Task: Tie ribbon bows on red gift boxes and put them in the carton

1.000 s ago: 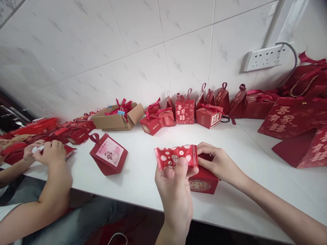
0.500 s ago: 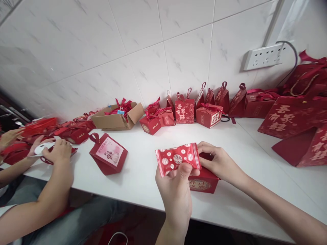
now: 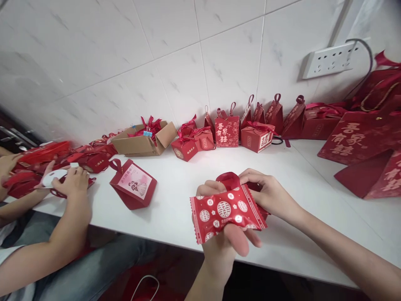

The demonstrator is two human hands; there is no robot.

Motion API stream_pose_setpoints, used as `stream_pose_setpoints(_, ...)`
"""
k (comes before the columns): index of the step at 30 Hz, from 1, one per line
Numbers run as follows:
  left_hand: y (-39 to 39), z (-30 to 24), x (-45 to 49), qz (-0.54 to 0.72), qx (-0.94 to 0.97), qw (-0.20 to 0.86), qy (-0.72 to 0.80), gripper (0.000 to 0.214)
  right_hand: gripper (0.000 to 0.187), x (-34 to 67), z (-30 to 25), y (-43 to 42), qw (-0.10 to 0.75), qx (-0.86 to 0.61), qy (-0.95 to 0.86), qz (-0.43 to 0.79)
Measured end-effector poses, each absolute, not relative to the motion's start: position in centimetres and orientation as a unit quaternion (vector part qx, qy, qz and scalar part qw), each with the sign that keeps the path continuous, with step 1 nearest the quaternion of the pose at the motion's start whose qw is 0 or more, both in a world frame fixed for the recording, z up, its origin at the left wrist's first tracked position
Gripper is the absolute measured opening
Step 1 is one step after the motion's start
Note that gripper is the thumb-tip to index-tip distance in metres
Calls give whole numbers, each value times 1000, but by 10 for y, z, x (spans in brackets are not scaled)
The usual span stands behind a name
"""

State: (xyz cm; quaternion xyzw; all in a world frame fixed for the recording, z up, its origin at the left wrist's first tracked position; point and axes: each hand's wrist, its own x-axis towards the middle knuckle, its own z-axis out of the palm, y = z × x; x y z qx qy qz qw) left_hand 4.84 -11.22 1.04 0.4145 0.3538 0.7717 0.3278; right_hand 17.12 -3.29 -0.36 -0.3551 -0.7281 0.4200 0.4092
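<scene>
A small sealed red snack packet, printed with pale double-happiness roundels, is gripped in my left hand, the thumb across its lower front. Behind it is a red gift box, mostly hidden by the packet and my hands. A red ribbon loop rises at the top of that box. My right hand has its fingers bent over the box's top right side beside the loop. To the left on the table, a red gift box with a pink couple label stands alone.
Red gift boxes line the tiled wall. A cardboard box holds red ribboned pieces. Larger red bags stand at the right, below a power strip. On the left, a co-worker's hands handle a white item.
My left hand has brought the packet closer and slightly lower, tilting it. The box's ribbon loop now shows behind it. My right hand stays at the box. The view has shifted slightly.
</scene>
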Motion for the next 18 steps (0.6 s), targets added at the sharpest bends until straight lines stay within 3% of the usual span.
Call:
stream_pose_setpoints(4,-108,18,47,764,465,319,313,66,10,172,-3,-34,417,-349,-728,417)
stream_pose_setpoints(10,-110,22,50,722,507,399,249,57,10,173,-5,-33,422,-343,-734,407)
stream_pose_setpoints(18,-120,28,56,728,430,414,338,57,8,172,1,-35,420,-351,-730,408)
